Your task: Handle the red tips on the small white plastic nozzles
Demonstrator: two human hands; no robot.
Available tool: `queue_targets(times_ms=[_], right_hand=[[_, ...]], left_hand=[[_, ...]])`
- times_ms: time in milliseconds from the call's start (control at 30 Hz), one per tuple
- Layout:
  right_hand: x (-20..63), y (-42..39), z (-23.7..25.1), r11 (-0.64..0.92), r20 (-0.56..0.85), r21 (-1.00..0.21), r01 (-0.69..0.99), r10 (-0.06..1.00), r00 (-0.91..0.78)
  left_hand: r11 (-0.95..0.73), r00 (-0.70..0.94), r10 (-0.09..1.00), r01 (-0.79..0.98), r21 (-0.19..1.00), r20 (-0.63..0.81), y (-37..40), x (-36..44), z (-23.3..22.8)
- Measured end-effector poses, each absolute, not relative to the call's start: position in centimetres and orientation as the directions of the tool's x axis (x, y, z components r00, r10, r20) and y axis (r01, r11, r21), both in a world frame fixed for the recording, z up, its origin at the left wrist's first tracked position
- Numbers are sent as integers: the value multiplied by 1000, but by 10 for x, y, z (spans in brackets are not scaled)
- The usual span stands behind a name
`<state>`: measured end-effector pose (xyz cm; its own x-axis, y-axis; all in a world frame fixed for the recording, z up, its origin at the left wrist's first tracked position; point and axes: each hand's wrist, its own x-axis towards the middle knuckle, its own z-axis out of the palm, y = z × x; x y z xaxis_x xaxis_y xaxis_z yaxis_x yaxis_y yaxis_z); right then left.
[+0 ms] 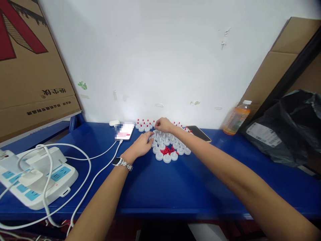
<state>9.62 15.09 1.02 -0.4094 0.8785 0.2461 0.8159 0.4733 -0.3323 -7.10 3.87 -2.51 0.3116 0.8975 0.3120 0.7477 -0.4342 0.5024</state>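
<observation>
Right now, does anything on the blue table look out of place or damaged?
Nothing is spilled. Only the bottle leans tilted against the cardboard, and the wall above the caps has chipped paint.

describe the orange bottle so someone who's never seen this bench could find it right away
Start at the blue table and follow its back edge along the white wall to the right. The bottle stands there, between a dark phone lying flat and a black plastic bag. It is the only upright thing there: clear plastic, orange liquid, white cap.
</observation>
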Motion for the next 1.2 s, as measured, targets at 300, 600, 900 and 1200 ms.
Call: queue_targets(times_ms=[300, 600, 900, 1200], right_hand=[[92, 173, 7, 309, 257, -293, 905, 937, -237], [104, 145, 19, 328, 321, -452, 829, 927, -192], [140, 46, 0, 448, 422, -861, 239, 894, -152], [144, 28, -5, 440, 409, -865, 239, 896, -171]], left_hand=[[-423, 303, 901, 767, 482, 309, 41, -69, -28], [-451, 263, 875, 746, 490, 406, 35, -68, -21], [-594, 255, 787, 558, 579, 562, 17, -38, -2], [-670, 341, 740, 449, 591, 580, 8, -32, 8]])
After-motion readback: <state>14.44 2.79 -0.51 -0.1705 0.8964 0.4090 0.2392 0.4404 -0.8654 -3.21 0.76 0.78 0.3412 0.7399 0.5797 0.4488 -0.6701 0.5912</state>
